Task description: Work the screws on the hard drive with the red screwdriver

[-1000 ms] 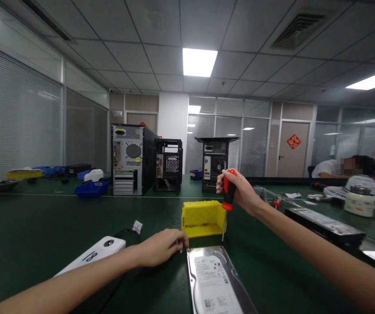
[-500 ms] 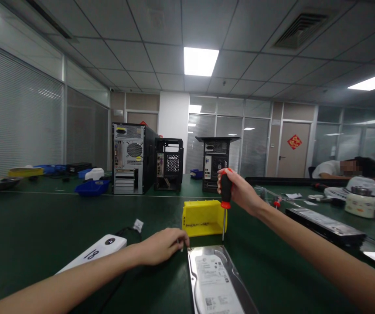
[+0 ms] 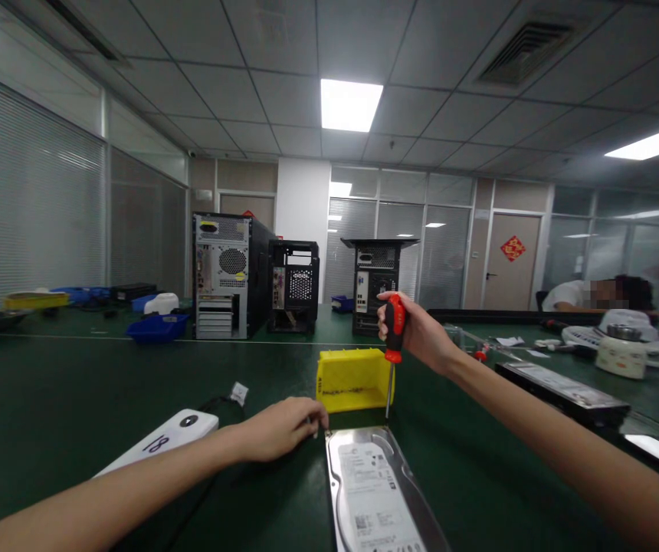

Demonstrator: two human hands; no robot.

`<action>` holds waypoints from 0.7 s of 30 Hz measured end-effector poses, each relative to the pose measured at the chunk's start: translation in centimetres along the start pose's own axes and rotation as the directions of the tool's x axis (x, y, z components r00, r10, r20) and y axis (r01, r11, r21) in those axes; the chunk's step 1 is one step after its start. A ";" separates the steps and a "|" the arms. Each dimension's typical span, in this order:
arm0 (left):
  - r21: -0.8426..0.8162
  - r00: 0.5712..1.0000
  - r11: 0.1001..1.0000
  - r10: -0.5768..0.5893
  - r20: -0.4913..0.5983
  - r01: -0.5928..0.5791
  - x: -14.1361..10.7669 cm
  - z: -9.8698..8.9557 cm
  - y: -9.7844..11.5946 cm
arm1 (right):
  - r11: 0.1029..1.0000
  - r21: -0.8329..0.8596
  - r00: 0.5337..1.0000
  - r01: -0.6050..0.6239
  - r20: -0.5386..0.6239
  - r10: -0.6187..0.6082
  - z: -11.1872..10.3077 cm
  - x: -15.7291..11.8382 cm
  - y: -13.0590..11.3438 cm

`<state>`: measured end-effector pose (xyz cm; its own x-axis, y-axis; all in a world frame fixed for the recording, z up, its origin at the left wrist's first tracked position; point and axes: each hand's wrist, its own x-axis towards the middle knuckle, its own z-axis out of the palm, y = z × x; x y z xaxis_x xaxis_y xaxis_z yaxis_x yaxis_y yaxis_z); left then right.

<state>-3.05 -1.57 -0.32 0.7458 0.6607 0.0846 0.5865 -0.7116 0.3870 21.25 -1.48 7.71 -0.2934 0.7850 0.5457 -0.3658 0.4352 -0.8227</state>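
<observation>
My right hand (image 3: 413, 330) is wrapped round the handle of a red and black screwdriver (image 3: 395, 330). Its shaft points down, and the tip is at the far right corner of a silver hard drive (image 3: 372, 491) with a white label; whether it touches cannot be made out. My left hand (image 3: 289, 428) rests at the drive's far left corner with fingers curled and pressed together; anything between the fingertips is too small to name. Right behind the drive stands a yellow bin (image 3: 352, 379), its open side facing me.
A white box (image 3: 160, 441) marked 18 lies left, partly behind my left forearm. Computer cases (image 3: 223, 276) stand farther back, beside a blue tray (image 3: 157, 328). At right are another drive (image 3: 565, 387), a cream jar (image 3: 621, 356) and a person (image 3: 574, 295) leaning on the table.
The view has shifted slightly. The screwdriver handle has turned in my right hand and shows more red. My left hand remains by the drive's corner.
</observation>
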 end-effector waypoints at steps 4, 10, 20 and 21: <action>0.000 1.000 1.000 -0.003 0.013 0.003 0.0 -0.1 0.2 | 0.996 -0.079 0.995 0.043 -0.087 -0.050 -0.2 0.2 0.2; -0.001 1.000 1.000 0.017 0.008 -0.017 0.2 0.1 -0.3 | 0.987 -0.150 0.997 0.063 -0.036 -0.069 -0.4 0.0 0.2; 0.009 1.000 1.000 0.011 0.007 -0.011 0.2 0.2 -0.5 | 0.999 -0.031 1.000 0.013 0.016 -0.013 -0.4 -0.1 -0.2; 0.013 1.000 1.000 0.010 0.006 -0.010 0.2 0.2 -0.4 | 0.999 -0.037 1.000 0.017 -0.001 -0.017 -0.3 -0.1 -0.1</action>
<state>-3.13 -1.19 -0.64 0.7535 0.6521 0.0833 0.5828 -0.7213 0.3742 21.61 -1.46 7.67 -0.2860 0.7781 0.5593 -0.3379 0.4643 -0.8187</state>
